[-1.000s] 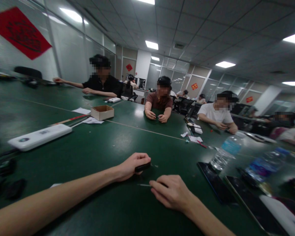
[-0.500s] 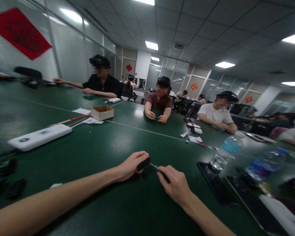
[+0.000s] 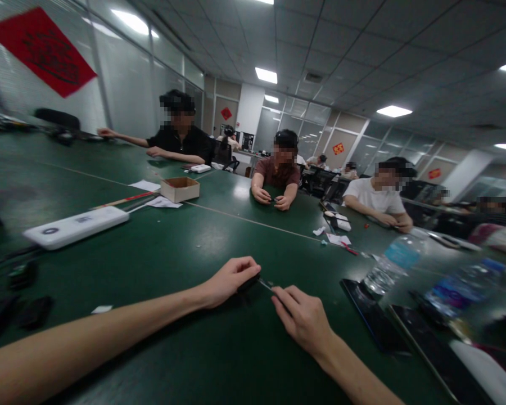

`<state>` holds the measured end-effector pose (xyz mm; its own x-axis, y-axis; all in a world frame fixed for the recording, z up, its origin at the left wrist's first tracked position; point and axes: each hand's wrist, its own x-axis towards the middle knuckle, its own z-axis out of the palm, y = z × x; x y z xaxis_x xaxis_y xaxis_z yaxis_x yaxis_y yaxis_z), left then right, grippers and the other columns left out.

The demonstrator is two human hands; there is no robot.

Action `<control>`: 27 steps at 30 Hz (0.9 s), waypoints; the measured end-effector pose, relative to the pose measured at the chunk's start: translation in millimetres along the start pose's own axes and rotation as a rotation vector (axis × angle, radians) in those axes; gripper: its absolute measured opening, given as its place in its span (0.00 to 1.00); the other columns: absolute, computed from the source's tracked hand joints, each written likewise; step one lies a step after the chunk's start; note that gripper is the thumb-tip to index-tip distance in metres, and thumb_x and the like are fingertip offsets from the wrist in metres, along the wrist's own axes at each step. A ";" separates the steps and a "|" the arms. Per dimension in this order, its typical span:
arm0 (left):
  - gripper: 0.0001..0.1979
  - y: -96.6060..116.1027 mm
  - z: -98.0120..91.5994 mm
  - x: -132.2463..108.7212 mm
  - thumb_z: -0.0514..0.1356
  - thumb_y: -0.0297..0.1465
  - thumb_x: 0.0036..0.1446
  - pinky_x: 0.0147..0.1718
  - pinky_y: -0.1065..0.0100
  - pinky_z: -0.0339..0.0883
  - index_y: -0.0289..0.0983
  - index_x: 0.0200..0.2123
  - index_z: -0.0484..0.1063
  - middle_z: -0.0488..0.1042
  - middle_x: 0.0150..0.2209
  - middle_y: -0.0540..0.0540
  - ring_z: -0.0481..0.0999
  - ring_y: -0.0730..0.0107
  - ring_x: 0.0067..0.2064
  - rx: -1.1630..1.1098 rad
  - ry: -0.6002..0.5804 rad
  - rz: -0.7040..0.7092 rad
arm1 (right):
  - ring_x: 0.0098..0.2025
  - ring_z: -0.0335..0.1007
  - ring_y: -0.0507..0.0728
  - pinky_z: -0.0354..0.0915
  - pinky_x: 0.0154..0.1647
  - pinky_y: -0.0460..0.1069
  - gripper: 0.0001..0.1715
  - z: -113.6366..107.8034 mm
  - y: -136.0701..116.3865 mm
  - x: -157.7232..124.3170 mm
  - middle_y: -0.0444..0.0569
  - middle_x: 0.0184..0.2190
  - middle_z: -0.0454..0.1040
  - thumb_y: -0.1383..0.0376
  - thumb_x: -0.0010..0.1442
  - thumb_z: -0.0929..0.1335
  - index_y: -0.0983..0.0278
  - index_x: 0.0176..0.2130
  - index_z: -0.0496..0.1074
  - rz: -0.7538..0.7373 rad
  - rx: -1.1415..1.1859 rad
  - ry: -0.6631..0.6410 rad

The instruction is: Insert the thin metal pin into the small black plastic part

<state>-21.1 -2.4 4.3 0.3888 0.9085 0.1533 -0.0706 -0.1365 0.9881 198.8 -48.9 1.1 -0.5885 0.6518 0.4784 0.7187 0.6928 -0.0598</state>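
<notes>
My left hand (image 3: pixel 231 281) is closed on a small black object (image 3: pixel 248 282), low over the green table (image 3: pixel 185 349). My right hand (image 3: pixel 306 315) is closed round the handle of a thin metal tool (image 3: pixel 266 285); its shaft points left toward the black object. The handle is mostly hidden by my fingers. Whether the tip touches the black object cannot be made out.
At left lie a white power strip (image 3: pixel 78 226) and several black pieces. An open cardboard box (image 3: pixel 180 190) stands beyond. At right are a clear bottle (image 3: pixel 392 264), a second bottle (image 3: pixel 466 287) and dark phones (image 3: pixel 373 315). Three people sit across the table.
The view has shifted slightly, moving the background a little to the right. My left hand has turned a little, and its fingers now cover more of the black object's top.
</notes>
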 end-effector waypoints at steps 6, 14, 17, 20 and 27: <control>0.15 -0.3 -0.9 0.9 0.59 0.41 0.54 0.25 0.74 0.52 0.34 0.28 0.68 0.62 0.23 0.54 0.59 0.76 0.26 -0.021 -0.019 0.013 | 0.33 0.67 0.52 0.63 0.33 0.46 0.16 -1.1 0.6 -0.7 0.50 0.36 0.70 0.66 0.66 0.60 0.63 0.52 0.67 -0.003 -0.011 -0.034; 0.15 0.8 0.5 0.7 0.60 0.41 0.53 0.23 0.75 0.50 0.34 0.25 0.65 0.60 0.21 0.55 0.57 0.78 0.24 -0.052 0.024 0.020 | 0.32 0.68 0.53 0.64 0.33 0.46 0.17 -1.5 0.2 0.5 0.51 0.37 0.69 0.65 0.66 0.59 0.63 0.53 0.66 -0.002 -0.013 -0.045; 0.16 1.7 1.3 0.9 0.59 0.42 0.54 0.22 0.75 0.50 0.34 0.28 0.68 0.62 0.23 0.54 0.59 0.78 0.24 -0.066 0.019 -0.015 | 0.33 0.68 0.53 0.64 0.33 0.46 0.17 1.1 2.5 -0.3 0.51 0.37 0.69 0.65 0.66 0.59 0.63 0.53 0.66 0.010 -0.019 -0.039; 0.17 1.5 2.3 1.5 0.57 0.43 0.55 0.19 0.76 0.49 0.34 0.30 0.69 0.62 0.23 0.53 0.59 0.78 0.23 -0.089 0.026 -0.073 | 0.33 0.68 0.53 0.64 0.32 0.47 0.18 3.3 4.7 -1.2 0.51 0.38 0.69 0.64 0.66 0.59 0.63 0.53 0.65 0.023 -0.027 -0.028; 0.13 2.1 5.0 2.2 0.59 0.41 0.54 0.17 0.77 0.47 0.36 0.33 0.69 0.60 0.23 0.54 0.57 0.81 0.20 -0.129 0.001 -0.108 | 0.32 0.67 0.52 0.63 0.30 0.46 0.19 -0.7 5.4 -1.9 0.51 0.38 0.69 0.62 0.67 0.58 0.63 0.55 0.63 0.062 -0.027 -0.040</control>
<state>-15.8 -2.6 6.7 0.3996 0.9155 0.0461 -0.1462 0.0140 0.9892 204.0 -46.6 0.5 -0.5563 0.7058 0.4386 0.7640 0.6421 -0.0641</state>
